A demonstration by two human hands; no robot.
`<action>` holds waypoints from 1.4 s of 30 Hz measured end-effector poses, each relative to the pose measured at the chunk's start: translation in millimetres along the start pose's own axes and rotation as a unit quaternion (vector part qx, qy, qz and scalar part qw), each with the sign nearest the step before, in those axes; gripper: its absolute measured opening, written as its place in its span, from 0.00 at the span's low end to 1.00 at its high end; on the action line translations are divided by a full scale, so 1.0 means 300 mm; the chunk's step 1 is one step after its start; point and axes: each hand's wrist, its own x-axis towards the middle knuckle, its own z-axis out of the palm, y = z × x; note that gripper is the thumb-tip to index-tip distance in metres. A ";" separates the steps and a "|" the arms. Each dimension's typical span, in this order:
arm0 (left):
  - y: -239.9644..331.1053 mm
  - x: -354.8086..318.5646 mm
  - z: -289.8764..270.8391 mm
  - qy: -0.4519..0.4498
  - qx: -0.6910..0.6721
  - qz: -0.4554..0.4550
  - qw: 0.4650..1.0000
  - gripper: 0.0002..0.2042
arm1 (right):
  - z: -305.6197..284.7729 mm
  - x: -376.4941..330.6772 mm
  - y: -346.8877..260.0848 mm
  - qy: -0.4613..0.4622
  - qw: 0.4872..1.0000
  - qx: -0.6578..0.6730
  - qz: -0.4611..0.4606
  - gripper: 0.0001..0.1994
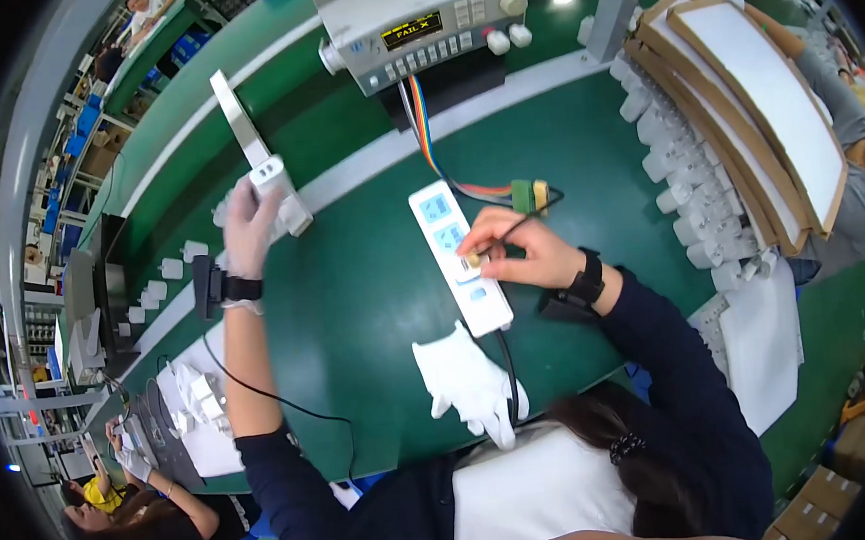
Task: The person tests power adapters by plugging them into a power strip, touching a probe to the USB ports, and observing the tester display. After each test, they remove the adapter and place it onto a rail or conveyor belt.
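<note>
My left hand (251,224), in a thin whitish glove, has its fingers closed against a white charger (267,171) with two dark ports in its end. Another white block (294,215) sits right beside that charger. Bare, my right hand (530,251) pinches a small brass-coloured plug (473,259) on a dark cable, over the white power strip (431,208). Whether the plug sits in the strip or just above it, I cannot tell. Beyond the right hand lies a green connector (523,196) with coloured wires.
A grey test instrument (436,29) with a lit display stands at the back. A white glove (471,383) lies near me. Several white chargers (681,172) stand in rows at the right, beside stacked cardboard trays (756,97). A black cable (281,393) crosses the left side.
</note>
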 end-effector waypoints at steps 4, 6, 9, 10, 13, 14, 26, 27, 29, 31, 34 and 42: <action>0.270 -0.088 0.212 -0.058 -0.432 -0.080 0.896 0.20 | -0.005 -0.013 -0.006 -0.002 1.000 -0.011 -0.003 0.16; 0.288 -0.093 0.305 -0.065 -0.440 -0.058 0.894 0.21 | 0.006 -0.008 -0.006 -0.005 1.000 -0.019 -0.006 0.16; 0.304 -0.095 0.386 -0.108 -0.452 -0.081 0.882 0.20 | 0.015 -0.002 -0.004 0.000 1.000 -0.001 -0.002 0.16; 0.311 -0.109 0.403 -0.108 -0.423 -0.068 0.897 0.20 | 0.015 -0.007 -0.002 0.002 1.000 -0.002 -0.002 0.16; 0.315 -0.134 0.427 -0.109 -0.365 -0.035 0.924 0.20 | 0.011 -0.012 0.001 0.003 1.000 -0.012 -0.014 0.16; 0.311 -0.136 0.428 -0.088 -0.277 0.016 0.957 0.20 | 0.013 -0.007 0.005 0.007 1.000 -0.015 -0.016 0.16; 0.587 0.153 0.243 -0.083 0.180 0.359 0.912 0.10 | 0.008 -0.006 0.006 -0.004 1.000 0.020 -0.010 0.15; 0.594 0.206 0.262 -0.077 0.184 0.361 0.911 0.10 | 0.005 0.002 0.026 -0.013 0.999 0.032 -0.015 0.15; 0.618 0.290 0.293 -0.086 0.321 0.347 0.877 0.11 | 0.001 -0.001 0.043 -0.028 0.998 0.056 -0.023 0.15; 0.631 0.348 0.321 -0.070 0.326 0.365 0.869 0.10 | 0.001 -0.008 0.042 -0.020 0.998 0.053 -0.029 0.15; 0.628 0.386 0.356 -0.039 0.337 0.390 0.856 0.09 | 0.005 -0.010 0.043 -0.015 0.998 0.053 -0.036 0.15; 0.665 0.342 0.360 -0.037 0.418 0.317 0.850 0.08 | 0.009 0.001 0.040 -0.023 0.997 0.059 -0.037 0.15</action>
